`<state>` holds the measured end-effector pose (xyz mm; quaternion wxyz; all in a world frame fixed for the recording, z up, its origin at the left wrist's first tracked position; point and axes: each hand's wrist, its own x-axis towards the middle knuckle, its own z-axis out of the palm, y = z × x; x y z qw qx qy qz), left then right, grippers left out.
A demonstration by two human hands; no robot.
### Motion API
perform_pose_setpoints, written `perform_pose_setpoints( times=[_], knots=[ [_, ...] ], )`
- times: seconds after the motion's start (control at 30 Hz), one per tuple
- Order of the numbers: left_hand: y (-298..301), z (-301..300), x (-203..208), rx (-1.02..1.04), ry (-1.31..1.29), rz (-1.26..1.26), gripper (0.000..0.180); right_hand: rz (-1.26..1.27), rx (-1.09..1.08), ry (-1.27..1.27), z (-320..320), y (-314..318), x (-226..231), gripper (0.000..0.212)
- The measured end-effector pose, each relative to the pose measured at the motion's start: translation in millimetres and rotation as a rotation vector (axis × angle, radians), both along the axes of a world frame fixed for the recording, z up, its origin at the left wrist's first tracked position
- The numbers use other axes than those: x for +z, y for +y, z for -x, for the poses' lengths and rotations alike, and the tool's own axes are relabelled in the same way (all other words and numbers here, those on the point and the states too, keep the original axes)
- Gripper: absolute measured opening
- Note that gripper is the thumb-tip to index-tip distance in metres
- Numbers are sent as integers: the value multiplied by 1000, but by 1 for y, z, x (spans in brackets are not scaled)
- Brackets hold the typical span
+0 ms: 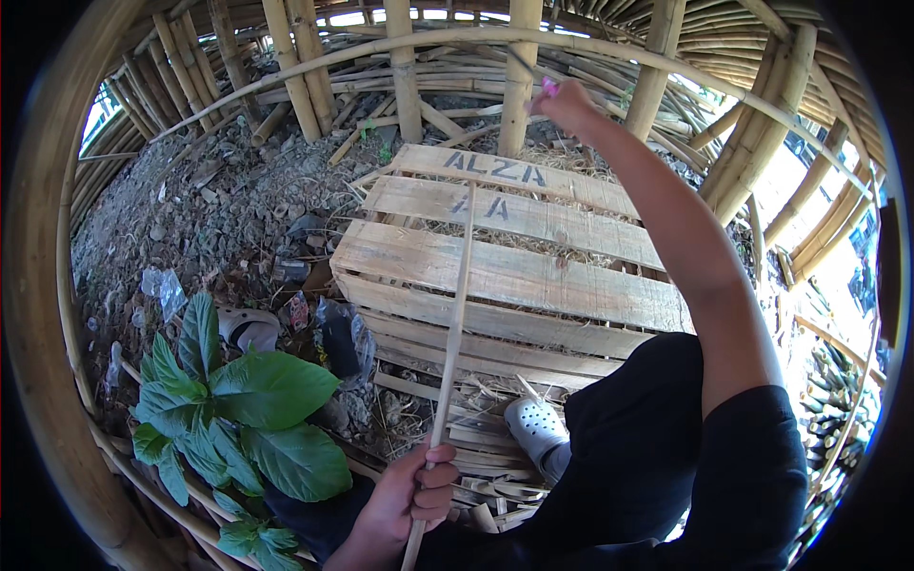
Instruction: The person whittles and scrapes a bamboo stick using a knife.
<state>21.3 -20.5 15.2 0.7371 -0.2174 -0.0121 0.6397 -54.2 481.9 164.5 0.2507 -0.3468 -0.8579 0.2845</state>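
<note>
My left hand (416, 490), low in the middle, is closed around a long, thin bamboo strip (455, 347). The strip slants away from me, and its far end overlaps the top of a slatted wooden crate (495, 266); whether it touches the slats I cannot tell. Stretched out beyond the crate's far side, my right hand (569, 107) is raised and closed on a pink-handled tool (549, 88). A narrow dark part like a blade (520, 63) extends from it, blurred against a bamboo post. Dark stencilled marks show on the crate's upper slats.
A broad-leafed green plant (257, 409) stands at the lower left. One grey clog (536, 426) is on my foot by the crate; another clog (249, 328) lies near the plant. Bamboo posts (522, 105) and a curved rail (381, 45) surround stony ground with split bamboo and plastic scraps.
</note>
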Motion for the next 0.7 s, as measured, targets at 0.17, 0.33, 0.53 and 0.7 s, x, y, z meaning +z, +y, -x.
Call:
perform_pose_setpoints(
  times=[0.17,0.33,0.53,0.7],
  knots=[
    [-5,15,0,76,2,-22,24,498,735,-760,-24,-45,-25,19],
    [-2,19,0,106,-9,-29,25,243,498,-484,-23,-26,-39,32],
    [0,19,-3,111,45,18,26,114,-45,-191,-19,-19,-43,45],
    [5,18,-5,115,77,37,26,460,417,-417,-42,-102,-52,37]
  ],
)
